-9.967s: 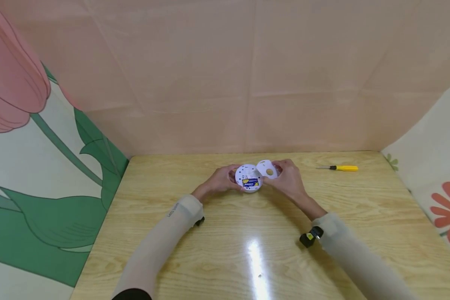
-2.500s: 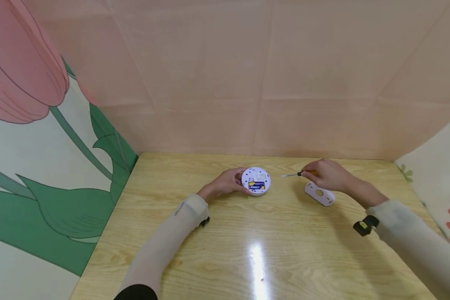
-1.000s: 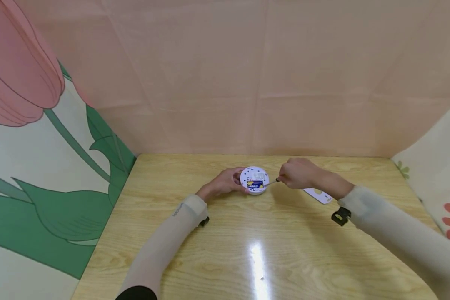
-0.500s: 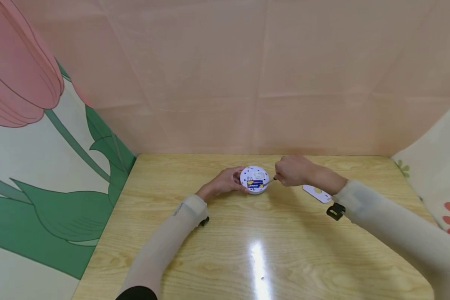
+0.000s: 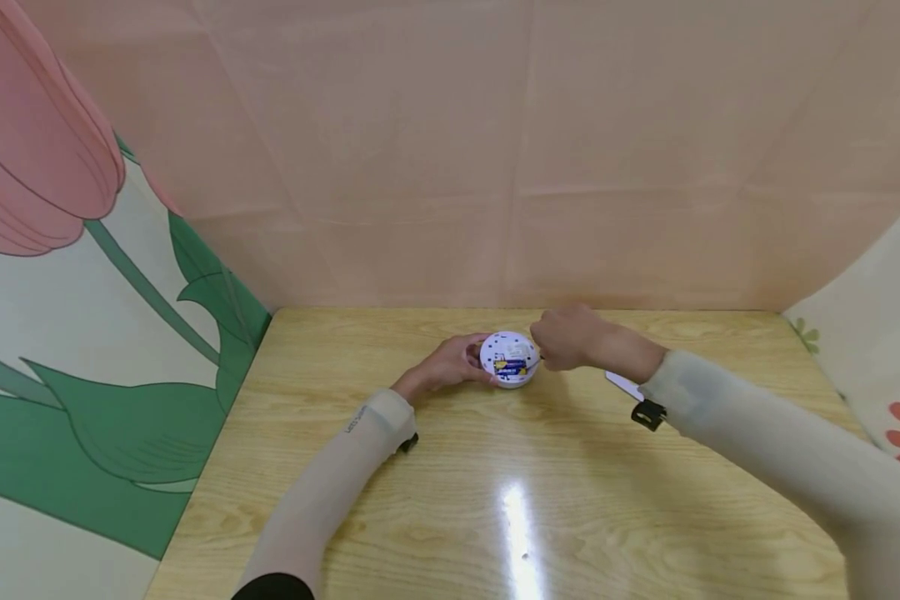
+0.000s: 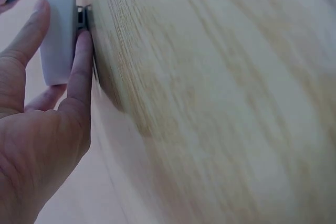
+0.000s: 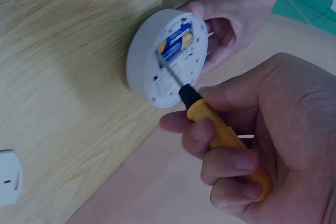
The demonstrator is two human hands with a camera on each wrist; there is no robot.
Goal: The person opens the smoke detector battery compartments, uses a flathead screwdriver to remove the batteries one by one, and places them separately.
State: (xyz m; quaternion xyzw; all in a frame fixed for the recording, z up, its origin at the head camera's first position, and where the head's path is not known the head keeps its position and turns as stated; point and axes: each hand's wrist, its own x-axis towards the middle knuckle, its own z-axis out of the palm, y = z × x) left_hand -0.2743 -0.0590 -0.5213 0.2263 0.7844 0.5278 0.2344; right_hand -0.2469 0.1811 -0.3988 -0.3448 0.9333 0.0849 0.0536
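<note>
A round white battery-powered device [image 5: 504, 344] is held at the far middle of the table, its hole-dotted back facing up toward me. Blue and yellow batteries [image 7: 176, 43] sit in its open compartment. My left hand [image 5: 446, 362] grips the device's rim, thumb on one side and fingers on the other, also in the left wrist view, where the device [image 6: 59, 35] appears edge-on. With curled fingers my right hand [image 5: 570, 337] holds a yellow-handled screwdriver [image 7: 223, 129]. Its metal tip reaches an end of the batteries in the right wrist view. In the head view the handle is hidden by the hand.
A white mounting plate [image 5: 624, 384] lies on the wooden table [image 5: 435, 500] right of the device, partly covered by my right forearm. A pink cloth backdrop [image 5: 390, 167] rises behind the table's far edge. Flower-patterned cloths stand at both sides.
Ten seconds ago the right hand held the plate and the screwdriver lay at right. The plate now lies down, and the right hand has brought the screwdriver leftward to the batteries.
</note>
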